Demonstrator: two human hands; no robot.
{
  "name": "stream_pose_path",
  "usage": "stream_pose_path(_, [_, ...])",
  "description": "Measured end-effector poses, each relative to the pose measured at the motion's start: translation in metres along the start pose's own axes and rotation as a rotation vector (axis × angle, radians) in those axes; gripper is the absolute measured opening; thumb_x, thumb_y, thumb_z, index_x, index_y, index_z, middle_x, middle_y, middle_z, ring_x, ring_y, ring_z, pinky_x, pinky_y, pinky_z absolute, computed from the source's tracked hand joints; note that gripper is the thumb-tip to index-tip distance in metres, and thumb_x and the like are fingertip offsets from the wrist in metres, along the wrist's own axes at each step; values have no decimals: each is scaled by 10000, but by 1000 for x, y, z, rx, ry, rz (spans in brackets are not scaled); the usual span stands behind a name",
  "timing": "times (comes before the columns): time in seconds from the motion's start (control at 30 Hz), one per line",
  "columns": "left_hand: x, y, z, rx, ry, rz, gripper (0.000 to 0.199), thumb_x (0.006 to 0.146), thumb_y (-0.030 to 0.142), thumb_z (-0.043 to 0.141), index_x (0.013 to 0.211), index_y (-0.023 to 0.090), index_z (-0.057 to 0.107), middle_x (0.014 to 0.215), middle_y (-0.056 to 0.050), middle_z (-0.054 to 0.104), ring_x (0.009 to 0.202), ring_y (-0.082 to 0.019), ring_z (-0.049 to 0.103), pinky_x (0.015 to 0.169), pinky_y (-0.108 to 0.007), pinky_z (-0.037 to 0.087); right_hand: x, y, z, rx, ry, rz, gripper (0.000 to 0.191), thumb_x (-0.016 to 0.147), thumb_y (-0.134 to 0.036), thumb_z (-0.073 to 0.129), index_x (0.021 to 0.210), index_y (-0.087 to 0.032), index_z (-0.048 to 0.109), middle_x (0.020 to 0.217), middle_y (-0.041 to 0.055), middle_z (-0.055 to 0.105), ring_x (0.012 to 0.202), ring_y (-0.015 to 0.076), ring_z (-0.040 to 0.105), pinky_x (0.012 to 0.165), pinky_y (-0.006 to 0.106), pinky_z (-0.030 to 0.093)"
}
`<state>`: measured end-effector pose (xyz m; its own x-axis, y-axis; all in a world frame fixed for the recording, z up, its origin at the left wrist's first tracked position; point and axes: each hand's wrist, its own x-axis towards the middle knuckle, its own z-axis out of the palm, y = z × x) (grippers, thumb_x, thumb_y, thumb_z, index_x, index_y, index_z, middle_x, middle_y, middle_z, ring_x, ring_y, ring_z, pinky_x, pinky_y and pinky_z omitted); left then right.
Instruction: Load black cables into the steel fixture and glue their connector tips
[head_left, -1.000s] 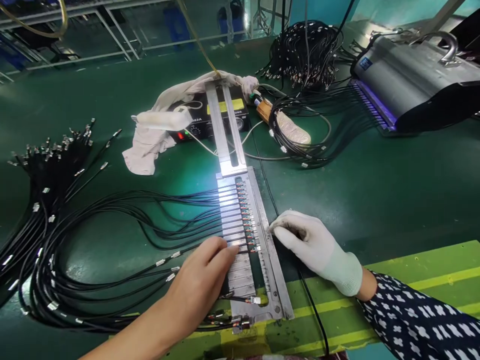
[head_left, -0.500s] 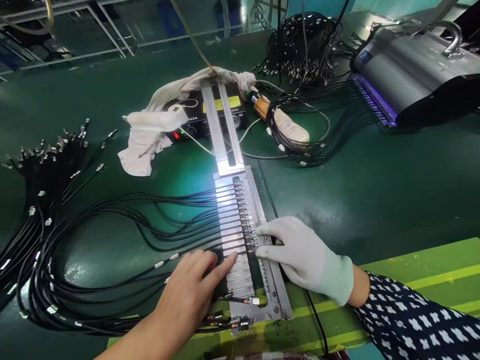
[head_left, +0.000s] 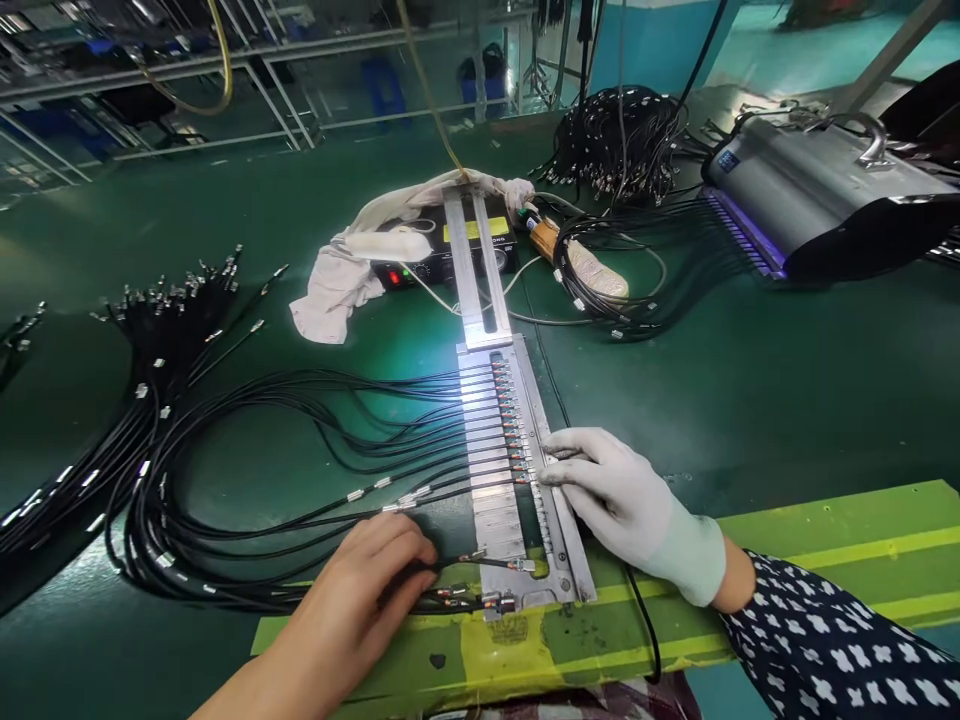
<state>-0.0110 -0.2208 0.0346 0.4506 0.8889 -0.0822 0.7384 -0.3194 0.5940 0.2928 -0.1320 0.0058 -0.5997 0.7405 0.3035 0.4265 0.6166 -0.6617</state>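
Observation:
My bare left hand (head_left: 382,575) is closed, its thumb and forefinger round a black cable (head_left: 456,559) near the lower end of the slotted metal fixture (head_left: 497,520). That cable's metal connector (head_left: 520,566) points right, over the fixture. My right hand (head_left: 619,490), in a white glove, rests its outstretched fingertips on the fixture's right rail, beside the lowest seated connectors. Several black cables (head_left: 420,430) lie side by side in the upper slots, their coloured wire ends and connectors lined up in the central gap. Below my left hand lie more cable ends (head_left: 495,603).
A black control box (head_left: 420,270) with a cloth (head_left: 337,290) stands behind the fixture. Cable bundles lie on the left (head_left: 176,330) and back right (head_left: 615,140). A grey machine (head_left: 832,200) glowing purple sits at right. A green-yellow strip (head_left: 847,550) runs along the front edge.
My left hand has left the cable in the slot, moved down and closed on another loose cable. The gloved fingers remain at the rail. The camera view has shifted.

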Motion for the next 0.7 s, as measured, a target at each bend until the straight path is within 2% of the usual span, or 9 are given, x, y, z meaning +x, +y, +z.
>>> stream_pose_path(0.1, [-5,-1,1,-4,92,77,122,942,114,514,985,218,561,976,-39,601,926,-162,551,822,-271,448,2,0,0,7,2,10,252,916,-76,500,1065,-209,653,1232,99,572,1139,254,552,943,441,503])
stream_pose_path(0.2, [-4,0,1,-66,59,85,149,946,88,485,977,216,553,975,-37,597,926,-152,549,826,-263,450,3,0,-1,18,4,14,250,918,-71,499,1056,-203,659,1216,96,582,1133,246,558,950,430,502])
stream_pose_path(0.37, [15,5,10,-79,75,51,221,953,134,528,1143,247,529,1036,-29,604,975,-149,556,857,-256,465,4,1,0,26,13,26,242,923,-74,506,1053,-207,659,1210,87,587,1130,238,562,951,422,503])
stream_pose_path(0.47, [27,7,15,-87,35,104,218,962,119,502,1136,242,549,999,-28,600,922,-140,558,808,-242,467,3,2,-1,36,13,27,248,920,-66,505,1058,-212,652,1216,80,587,1135,234,559,952,415,502])
stream_pose_path(0.57, [33,5,14,-68,83,162,297,964,61,444,1192,216,554,1004,-47,566,889,-120,552,764,-209,465,4,2,-2,57,10,26,239,927,-71,503,1058,-208,649,1209,77,590,1127,225,559,955,411,494])
stream_pose_path(0.7, [44,1,11,94,154,240,354,940,34,454,1244,177,563,971,-57,528,829,-118,524,711,-202,459,6,2,-3,95,-2,44,233,933,-69,499,1054,-199,651,1186,73,596,1116,215,557,951,403,487])
